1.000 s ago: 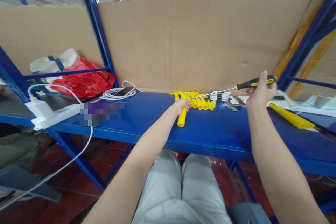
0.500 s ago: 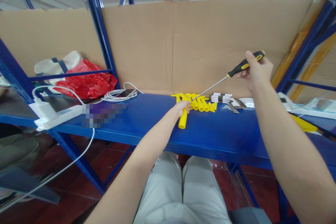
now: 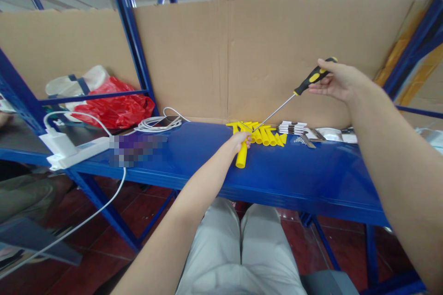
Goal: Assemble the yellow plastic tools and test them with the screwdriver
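A yellow T-shaped tool with a tubular handle [image 3: 241, 159] is gripped by my left hand [image 3: 240, 141], low over the blue shelf. My right hand [image 3: 334, 80] is closed around the black-and-yellow grip of a screwdriver [image 3: 313, 78]. Its long metal shaft slants down to the left, and the tip reaches my left hand's fingers, where the exact contact is hidden. Just behind lies a row of several more yellow pieces [image 3: 266, 136] with round hollow handles. Right of them are small white-and-black packs [image 3: 292, 128], tiny screws [image 3: 298, 139] and flat metal blades [image 3: 307, 141].
A cardboard panel [image 3: 187, 60] stands along the shelf's back. To the left are a coiled white cable [image 3: 155, 124], a red plastic bag [image 3: 116, 106] and a white power strip [image 3: 79, 153]. Blue uprights [image 3: 133, 41] frame the shelf [image 3: 194, 156].
My right hand has changed its hold on the screwdriver's grip, with the wrist turned and the forearm further right. The screwdriver's handle has shifted slightly left and up. My left hand stays in place.
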A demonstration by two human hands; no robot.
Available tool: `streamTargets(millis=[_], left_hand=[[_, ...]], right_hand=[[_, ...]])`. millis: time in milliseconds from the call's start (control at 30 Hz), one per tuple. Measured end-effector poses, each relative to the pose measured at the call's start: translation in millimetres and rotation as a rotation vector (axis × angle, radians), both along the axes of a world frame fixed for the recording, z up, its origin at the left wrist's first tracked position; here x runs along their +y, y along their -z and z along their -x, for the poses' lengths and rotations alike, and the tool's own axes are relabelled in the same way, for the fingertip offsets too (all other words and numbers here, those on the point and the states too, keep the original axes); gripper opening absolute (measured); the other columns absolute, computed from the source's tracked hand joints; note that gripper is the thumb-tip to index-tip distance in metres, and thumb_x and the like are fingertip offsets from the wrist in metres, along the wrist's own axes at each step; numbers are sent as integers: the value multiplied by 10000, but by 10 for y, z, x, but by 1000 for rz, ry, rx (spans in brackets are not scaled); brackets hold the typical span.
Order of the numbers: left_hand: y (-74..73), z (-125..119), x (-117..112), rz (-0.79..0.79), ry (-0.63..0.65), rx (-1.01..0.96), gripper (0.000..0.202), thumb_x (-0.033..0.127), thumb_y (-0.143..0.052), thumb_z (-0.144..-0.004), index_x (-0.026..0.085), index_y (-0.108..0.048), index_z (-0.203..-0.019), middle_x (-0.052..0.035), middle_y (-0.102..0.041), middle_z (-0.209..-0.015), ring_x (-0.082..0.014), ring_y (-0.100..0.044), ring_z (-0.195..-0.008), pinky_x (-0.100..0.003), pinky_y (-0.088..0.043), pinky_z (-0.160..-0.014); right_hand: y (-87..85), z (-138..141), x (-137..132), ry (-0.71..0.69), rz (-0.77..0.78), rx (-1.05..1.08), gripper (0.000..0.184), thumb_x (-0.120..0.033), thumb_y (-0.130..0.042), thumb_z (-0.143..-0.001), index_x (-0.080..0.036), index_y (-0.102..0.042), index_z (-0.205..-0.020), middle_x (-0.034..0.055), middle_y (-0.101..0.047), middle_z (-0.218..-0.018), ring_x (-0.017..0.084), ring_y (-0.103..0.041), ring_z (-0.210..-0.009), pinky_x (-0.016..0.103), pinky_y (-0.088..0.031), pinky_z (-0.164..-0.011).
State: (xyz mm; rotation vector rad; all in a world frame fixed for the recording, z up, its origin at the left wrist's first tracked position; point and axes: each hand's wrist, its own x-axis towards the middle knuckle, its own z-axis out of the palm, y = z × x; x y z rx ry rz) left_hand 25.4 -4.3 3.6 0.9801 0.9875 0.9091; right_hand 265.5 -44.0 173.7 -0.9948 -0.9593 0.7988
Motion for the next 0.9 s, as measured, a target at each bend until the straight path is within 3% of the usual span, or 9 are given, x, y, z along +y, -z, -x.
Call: streamTargets(millis=[100, 233, 367, 467, 633, 767, 900], left_hand=[[-27, 2, -27, 37, 2, 20, 188, 82, -414, -922, 187, -442, -769, 85, -365, -478, -39, -296, -337, -142, -236, -368], [-51, 1, -56, 5, -6, 28, 217, 78, -392, -930, 187, -428, -747, 83, -365, -477, -37, -292, -339, -142, -234, -371], [-66, -4, -69, -7, -32, 39, 215, 81, -414, -926, 187, -424, -739, 85, -369, -479, -35, -297, -338, -146, -230, -372], [-73, -4, -75, -32, -64, 43, 202, 70, -428, -913, 189, -425, -751, 85, -376, -478, -38, -305, -337, -151, -237, -376], [-78, 4, -86, -79, -92, 41, 193, 59, -445, -906, 192, -428, -768, 91, -376, -476, -36, -304, -334, -153, -237, -391], [-76, 7, -77, -90, -100, 69, 175, 58, -418, -909, 188, -447, -795, 89, -374, -471, -45, -316, -340, -161, -247, -407], [-74, 10, -66, -103, -100, 91, 155, 61, -429, -903, 183, -464, -815, 87, -381, -465, -51, -327, -346, -169, -262, -417]], right_hand=[[-5, -13, -100, -64, 12, 14, 199, -242, -541, -932, -132, -578, -771, -43, -430, -518, 142, -599, -516, 419, -585, -504], [53, 92, -246, 44, -27, -93, 351, -212, -347, -970, -157, -542, -683, -26, -408, -457, 137, -527, -414, 329, -543, -409], [205, 87, -245, 230, -119, -118, 269, -218, -490, -932, -169, -518, -670, -43, -433, -461, 99, -433, -348, 227, -452, -339], [360, 12, -201, 282, -147, -58, 289, -229, -492, -936, -167, -509, -655, -38, -448, -465, 91, -435, -344, 184, -393, -319], [628, -83, -149, 377, -184, 72, 249, -244, -583, -900, -203, -467, -683, -105, -330, -404, 69, -313, -275, 164, -300, -288], [771, -145, -142, 314, -208, 168, 260, -347, -630, -891, -198, -511, -715, -109, -300, -393, 62, -293, -282, 161, -292, -296], [800, -186, -223, 213, -126, 252, 349, -403, -459, -974, -198, -502, -694, -61, -343, -395, 112, -451, -353, 173, -360, -331]])
